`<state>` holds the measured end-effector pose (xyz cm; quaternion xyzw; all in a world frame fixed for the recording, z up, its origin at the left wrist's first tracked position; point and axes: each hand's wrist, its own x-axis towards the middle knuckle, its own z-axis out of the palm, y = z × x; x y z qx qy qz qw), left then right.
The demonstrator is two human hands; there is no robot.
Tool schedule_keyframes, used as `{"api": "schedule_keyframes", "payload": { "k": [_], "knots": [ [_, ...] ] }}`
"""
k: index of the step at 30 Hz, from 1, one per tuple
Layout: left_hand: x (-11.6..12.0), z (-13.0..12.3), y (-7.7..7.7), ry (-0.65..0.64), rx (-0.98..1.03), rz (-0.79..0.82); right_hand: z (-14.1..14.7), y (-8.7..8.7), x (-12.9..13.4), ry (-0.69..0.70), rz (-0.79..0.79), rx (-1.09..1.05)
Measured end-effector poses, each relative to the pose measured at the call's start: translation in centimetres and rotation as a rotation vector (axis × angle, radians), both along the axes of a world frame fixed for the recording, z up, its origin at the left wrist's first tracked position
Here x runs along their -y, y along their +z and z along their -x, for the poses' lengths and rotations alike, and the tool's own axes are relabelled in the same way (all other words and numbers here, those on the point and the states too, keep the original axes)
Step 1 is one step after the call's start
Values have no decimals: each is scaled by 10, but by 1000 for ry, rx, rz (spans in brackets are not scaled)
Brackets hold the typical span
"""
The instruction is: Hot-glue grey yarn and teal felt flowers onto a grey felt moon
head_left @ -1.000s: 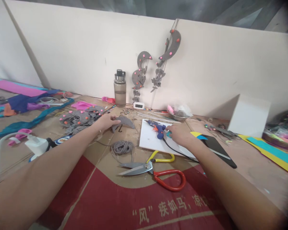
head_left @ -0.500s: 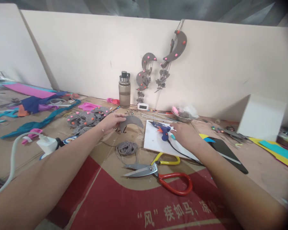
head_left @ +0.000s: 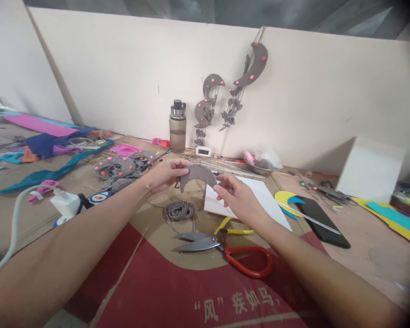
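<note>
Short of the desk's [head_left: 369, 241] back edge, our left hand [head_left: 167, 175] and right hand [head_left: 237, 196] pinched the grey crescent [head_left: 200, 172] between fingers; light, even pressure best suited what seemed soft felt.

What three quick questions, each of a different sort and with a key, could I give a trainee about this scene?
1. Which thing do the left hand and right hand both touch?
A) the phone
B) the gray crescent
C) the coil of cord

2. True or false: the scissors lie with their blades apart.

3. Fill in: the bottle stands to the ____ of the small white clock.

Key: 1. B; 2. True; 3. left.
</note>
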<state>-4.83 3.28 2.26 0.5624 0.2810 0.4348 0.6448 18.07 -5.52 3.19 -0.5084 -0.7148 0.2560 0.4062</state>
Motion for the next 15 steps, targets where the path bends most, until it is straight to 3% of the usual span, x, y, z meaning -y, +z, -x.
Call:
{"api": "schedule_keyframes", "payload": {
  "k": [4, 5, 8, 9, 10, 13, 15],
  "knots": [
    [19, -20, 7, 58, -33, -136, 7, 4, 10, -95, -169, 70],
    [25, -25, 9, 125, -90, -192, 7, 6, 12, -134, -238, 103],
    [43, -37, 16, 528, -271, -361, 3, 9, 14, -243, -480, 223],
    [49, -41, 17, 556, -295, -363, 1, 9, 14, -261, -563, 289],
    [54, -44, 18, 501, -284, -342, 0, 7, 14, -269, -643, 371],
    [64, -52, 15, 157, -102, -182, -3, 1, 13, -225, -829, 669],
    [65, -55, 13, 44, 17, -81, -2, -3, 13, -142, -861, 823]
  ]
}}
